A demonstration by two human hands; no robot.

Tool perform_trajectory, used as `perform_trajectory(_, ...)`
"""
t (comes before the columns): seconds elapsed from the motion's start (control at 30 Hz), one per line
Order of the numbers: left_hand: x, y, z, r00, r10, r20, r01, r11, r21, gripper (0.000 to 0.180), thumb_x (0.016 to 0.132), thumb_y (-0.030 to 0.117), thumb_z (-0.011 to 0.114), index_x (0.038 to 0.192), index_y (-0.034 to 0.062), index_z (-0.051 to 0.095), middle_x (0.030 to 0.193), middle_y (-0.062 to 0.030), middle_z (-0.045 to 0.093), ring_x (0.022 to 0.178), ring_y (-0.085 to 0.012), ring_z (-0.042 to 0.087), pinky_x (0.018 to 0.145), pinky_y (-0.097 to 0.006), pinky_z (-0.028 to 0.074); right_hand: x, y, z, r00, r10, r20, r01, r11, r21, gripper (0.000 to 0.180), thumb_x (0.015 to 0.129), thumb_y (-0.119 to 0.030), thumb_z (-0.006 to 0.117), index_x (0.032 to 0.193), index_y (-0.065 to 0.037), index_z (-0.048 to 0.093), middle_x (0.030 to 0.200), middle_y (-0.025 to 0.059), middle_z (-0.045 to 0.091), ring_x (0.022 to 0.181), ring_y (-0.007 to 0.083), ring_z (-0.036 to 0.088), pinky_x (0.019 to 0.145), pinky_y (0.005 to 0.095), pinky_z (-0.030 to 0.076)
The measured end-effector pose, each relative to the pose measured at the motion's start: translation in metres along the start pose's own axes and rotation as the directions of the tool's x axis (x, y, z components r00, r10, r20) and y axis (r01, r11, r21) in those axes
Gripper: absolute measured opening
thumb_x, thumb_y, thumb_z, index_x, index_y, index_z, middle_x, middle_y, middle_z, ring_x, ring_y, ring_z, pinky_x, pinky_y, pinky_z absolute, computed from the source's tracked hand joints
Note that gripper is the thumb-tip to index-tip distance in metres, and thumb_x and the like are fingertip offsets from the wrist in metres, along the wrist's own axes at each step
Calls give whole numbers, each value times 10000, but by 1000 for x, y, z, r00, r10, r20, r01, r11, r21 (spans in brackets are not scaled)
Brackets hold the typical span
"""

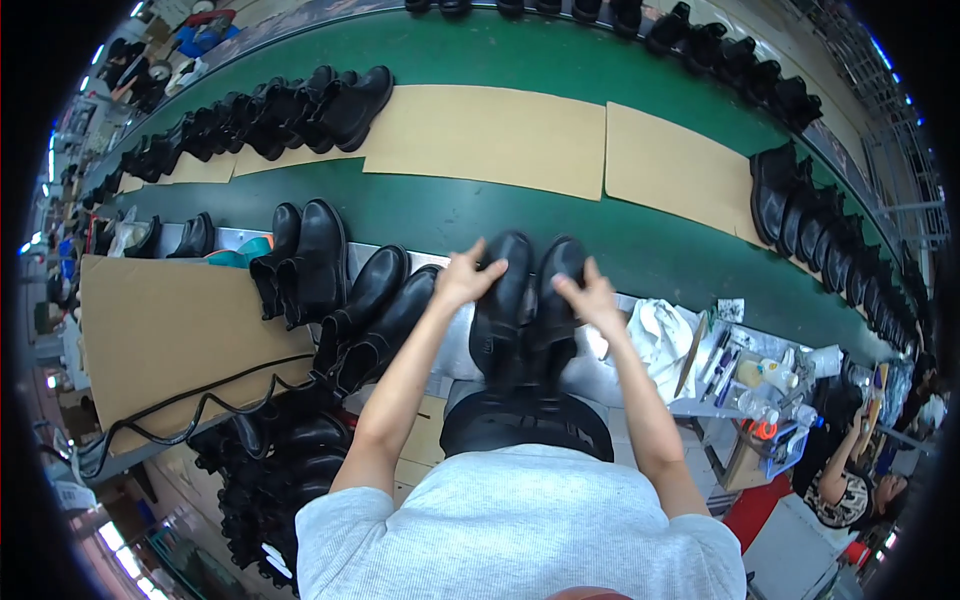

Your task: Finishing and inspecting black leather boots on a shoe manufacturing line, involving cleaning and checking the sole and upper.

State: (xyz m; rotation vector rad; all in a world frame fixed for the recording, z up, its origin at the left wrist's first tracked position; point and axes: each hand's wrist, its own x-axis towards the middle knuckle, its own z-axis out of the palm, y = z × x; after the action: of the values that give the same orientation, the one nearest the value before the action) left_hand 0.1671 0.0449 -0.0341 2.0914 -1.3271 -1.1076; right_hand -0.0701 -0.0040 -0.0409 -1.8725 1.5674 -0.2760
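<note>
A pair of black leather boots stands side by side in front of me, toes pointing away, at the near edge of the green worktable. My left hand grips the outer side of the left boot, its thumb laid over the upper near the toe. On the other side, my right hand holds the right boot the same way, thumb on top and fingers along the outer side. Left of my left forearm are two more pairs of black boots, one pair upright and another pair lying closer to me.
Cardboard sheets lie along the green table. Rows of black boots line its left, far and right sides. At right are a white cloth, brushes and bottles. A coiled black cable crosses cardboard at left; a person sits far right.
</note>
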Motion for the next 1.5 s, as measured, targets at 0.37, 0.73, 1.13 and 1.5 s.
perform_trajectory(0.37,-129,70,13,982,86,-165,-34,955,295,591,756,178,669,1218,-56,383,771,-250,617,709,-432,612,636,-473,497,-70,-21,26,823,209,529,-533,609,588,713,914,-544,408,1431,-125,152,1337,177,386,1155,330,468,737,464,533)
perform_trajectory(0.73,-27,82,-84,902,251,-351,-231,968,100,129,718,-33,616,832,-4,670,783,-208,641,743,-346,643,694,-380,516,-5,-6,-57,946,-35,321,-244,575,781,671,878,-271,608,1404,-22,273,1198,162,470,1016,222,553,712,343,560)
perform_trajectory(1.13,182,18,-199,871,259,-418,-259,964,58,310,731,-42,529,1015,8,642,888,-152,674,796,-296,648,765,-351,502,51,82,-142,960,235,150,-279,790,546,364,901,-213,587,1183,11,533,983,48,594,821,88,574,640,222,494)
perform_trajectory(1.5,192,-110,-313,823,296,-484,-69,899,432,289,716,-40,644,1001,-22,594,917,-160,607,704,-256,618,652,-316,496,34,49,-65,913,205,352,-367,789,493,334,877,-96,597,1177,34,533,972,96,611,749,92,573,670,219,496)
